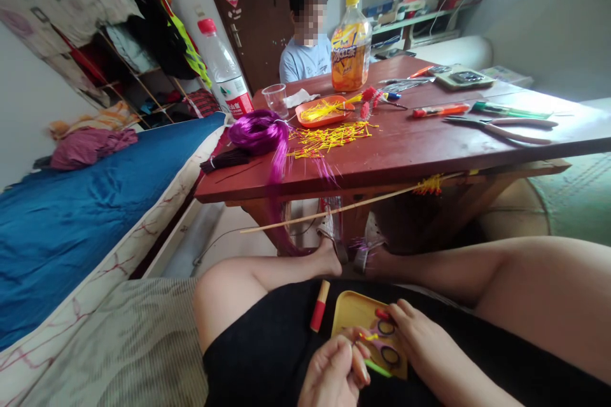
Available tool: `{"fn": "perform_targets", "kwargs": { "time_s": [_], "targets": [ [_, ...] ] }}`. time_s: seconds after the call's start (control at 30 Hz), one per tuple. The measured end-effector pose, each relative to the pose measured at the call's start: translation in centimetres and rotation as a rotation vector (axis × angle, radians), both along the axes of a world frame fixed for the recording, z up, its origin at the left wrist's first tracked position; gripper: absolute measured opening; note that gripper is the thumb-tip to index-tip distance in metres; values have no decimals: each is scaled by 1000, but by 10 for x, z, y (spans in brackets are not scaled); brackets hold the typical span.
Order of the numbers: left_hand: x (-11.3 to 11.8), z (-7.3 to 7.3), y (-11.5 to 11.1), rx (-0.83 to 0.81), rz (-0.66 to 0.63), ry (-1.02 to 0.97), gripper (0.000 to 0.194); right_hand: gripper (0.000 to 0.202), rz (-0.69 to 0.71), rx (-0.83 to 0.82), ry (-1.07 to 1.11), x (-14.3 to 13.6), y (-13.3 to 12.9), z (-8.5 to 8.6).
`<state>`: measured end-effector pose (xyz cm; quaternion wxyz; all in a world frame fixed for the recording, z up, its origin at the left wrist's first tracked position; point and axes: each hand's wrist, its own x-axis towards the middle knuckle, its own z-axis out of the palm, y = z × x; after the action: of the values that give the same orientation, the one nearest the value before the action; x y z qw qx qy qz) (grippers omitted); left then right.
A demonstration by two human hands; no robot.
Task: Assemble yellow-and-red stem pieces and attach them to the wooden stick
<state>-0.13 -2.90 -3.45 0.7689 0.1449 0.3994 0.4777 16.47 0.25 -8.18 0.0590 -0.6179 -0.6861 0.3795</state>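
Note:
My left hand (334, 365) is closed in a pinch in front of a yellow tray (344, 307) on my lap. A tiny yellow piece with an orange-red tip (368, 336) sticks out at its fingertips. My right hand (424, 340) reaches over the tray's right side, fingers curled down. A small red thing (382, 314) shows at its fingertips; the thumb is hidden. Scissors with pink and dark handles (387, 351) lie in the tray, beside a bright green strip (378, 367). A red-and-tan tube (319, 306) rests on the black cloth left of the tray.
On the red table (382, 152) are yellow stems (334, 138), an orange dish (305, 119), a purple thread bundle (258, 132), pliers (506, 127) and bottles (352, 44). A thin stick (329, 211) juts out below the table edge. Across sits a person (305, 57).

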Motion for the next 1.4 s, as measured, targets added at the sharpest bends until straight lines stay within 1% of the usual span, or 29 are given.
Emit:
{"fn": "perform_targets", "kwargs": {
  "time_s": [0.07,0.17,0.3,0.43,0.5,0.57,0.6,0.67,0.7,0.73,0.8,0.9,0.93,1.0,1.1,1.17,1.23,1.33,1.4],
  "targets": [
    [-2,-2,1,1,31,-5,26,24,85,-35,-135,-6,3,-13],
    [-6,-3,2,-4,32,-78,24,25,119,-39,-128,-18,4,-23],
    [-11,-3,5,18,22,-135,24,22,164,4,-85,-30,2,-27],
    [-14,-3,6,76,-1,-129,25,15,168,35,-27,-29,0,-24],
    [-14,-2,5,90,-1,-118,25,18,145,71,-6,-23,0,-14],
    [-13,0,5,85,0,-112,25,24,41,97,136,-16,1,1],
    [-12,0,5,78,-1,-109,25,26,-61,90,295,-13,1,11],
    [-10,1,5,66,-1,-102,24,25,-262,21,652,-10,0,31],
    [-9,1,5,71,-2,-102,24,24,-324,-32,807,-10,-1,40],
    [-8,2,5,80,-3,-102,25,23,-348,-89,918,-12,-2,48],
    [-6,2,5,98,-4,-91,26,25,-332,-183,1052,-18,-4,58],
    [-6,0,3,108,-12,-41,29,29,-302,-220,1120,-27,-6,63],
    [-8,-1,3,118,-32,-14,31,29,-298,-212,1125,-28,-6,63],
    [-14,-3,2,150,-125,81,34,28,-277,-181,1078,-26,-5,63],
    [-23,-4,5,146,-272,301,36,24,-169,-49,852,-19,-2,65],
    [-25,2,11,118,-340,374,41,21,-63,68,684,-14,-1,69],
    [-22,12,18,137,-396,387,43,19,37,152,578,-12,1,72],
    [-11,26,26,201,-429,446,30,15,117,203,498,-12,3,74],
    [-6,29,28,201,-423,485,23,13,130,206,474,-13,3,74]
  ]
}}
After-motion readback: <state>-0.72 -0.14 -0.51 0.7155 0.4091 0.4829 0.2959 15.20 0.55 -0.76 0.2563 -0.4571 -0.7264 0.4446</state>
